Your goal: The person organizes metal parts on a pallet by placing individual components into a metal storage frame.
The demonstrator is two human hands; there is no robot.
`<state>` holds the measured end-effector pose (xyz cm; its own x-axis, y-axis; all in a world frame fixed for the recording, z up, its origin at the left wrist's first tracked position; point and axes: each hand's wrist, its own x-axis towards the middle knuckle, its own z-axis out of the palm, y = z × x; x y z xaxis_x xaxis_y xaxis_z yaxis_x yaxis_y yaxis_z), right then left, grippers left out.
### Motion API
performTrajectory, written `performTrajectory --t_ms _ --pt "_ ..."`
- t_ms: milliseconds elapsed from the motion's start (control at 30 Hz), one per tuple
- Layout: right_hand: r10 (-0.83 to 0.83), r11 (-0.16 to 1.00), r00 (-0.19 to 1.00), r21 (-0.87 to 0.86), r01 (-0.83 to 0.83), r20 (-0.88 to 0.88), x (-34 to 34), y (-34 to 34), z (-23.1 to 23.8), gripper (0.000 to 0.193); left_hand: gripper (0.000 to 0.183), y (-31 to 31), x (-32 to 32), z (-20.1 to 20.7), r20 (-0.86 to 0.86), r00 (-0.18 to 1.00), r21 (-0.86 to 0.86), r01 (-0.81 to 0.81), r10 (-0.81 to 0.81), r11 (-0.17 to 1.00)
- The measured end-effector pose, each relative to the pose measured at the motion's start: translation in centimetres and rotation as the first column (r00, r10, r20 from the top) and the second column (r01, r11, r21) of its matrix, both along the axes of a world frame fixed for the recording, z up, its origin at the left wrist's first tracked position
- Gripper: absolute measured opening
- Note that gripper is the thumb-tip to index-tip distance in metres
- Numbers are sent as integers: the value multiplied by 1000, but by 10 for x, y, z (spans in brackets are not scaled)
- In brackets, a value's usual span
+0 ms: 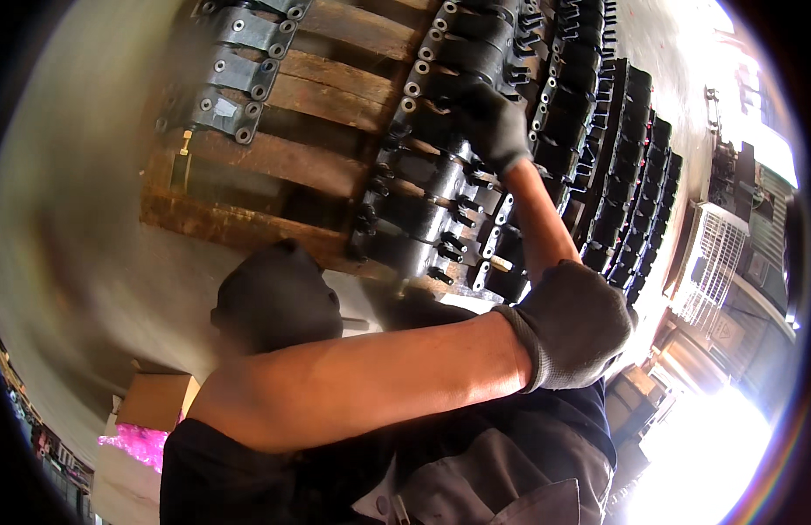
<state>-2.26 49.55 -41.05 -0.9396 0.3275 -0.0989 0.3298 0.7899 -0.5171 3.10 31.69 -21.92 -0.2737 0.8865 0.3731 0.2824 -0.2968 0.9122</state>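
My right hand (497,127), in a dark glove, bends over a black metal bracket (467,57) in a row on a wooden pallet. Its fingers curl in among the parts; what lies under them is hidden. From the lower left my bare left forearm crosses in front of me. My gloved left hand (572,328) looks rounded and closed, lying over my right forearm, with its fingertips out of sight. Nearer than the right hand, several black cylindrical brackets (414,232) with protruding bolts sit on the pallet (327,166).
Further rows of black parts (633,166) stand to the right. Grey brackets (248,31) lie at the pallet's far left, near a brass-coloured fitting (187,144). A dark rounded shape (279,297) is before the pallet. A cardboard box (156,398) with pink wrap (139,444) stands lower left.
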Motion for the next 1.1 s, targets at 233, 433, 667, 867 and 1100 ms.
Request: performTrajectory --t_ms 233,433,667,867,1100 --pt "245 933 952 223 -283 184 -55 -46 -40 30 15 -14 -24 11 54 996 -40 -72 75 997" --pt "240 941 936 174 -290 259 -59 -48 -50 35 15 -18 -35 10 46 995 -23 -86 87 996" --pt "242 932 917 188 -311 316 -60 -47 -47 37 16 -19 -40 9 57 995 -14 -82 83 997" --pt "302 918 902 162 -362 308 -62 -42 -49 41 17 -21 -42 12 16 999 -31 -51 51 998" --pt "264 915 892 198 -353 367 -62 -49 -54 46 14 -20 -37 12 18 999 -44 -29 29 999"
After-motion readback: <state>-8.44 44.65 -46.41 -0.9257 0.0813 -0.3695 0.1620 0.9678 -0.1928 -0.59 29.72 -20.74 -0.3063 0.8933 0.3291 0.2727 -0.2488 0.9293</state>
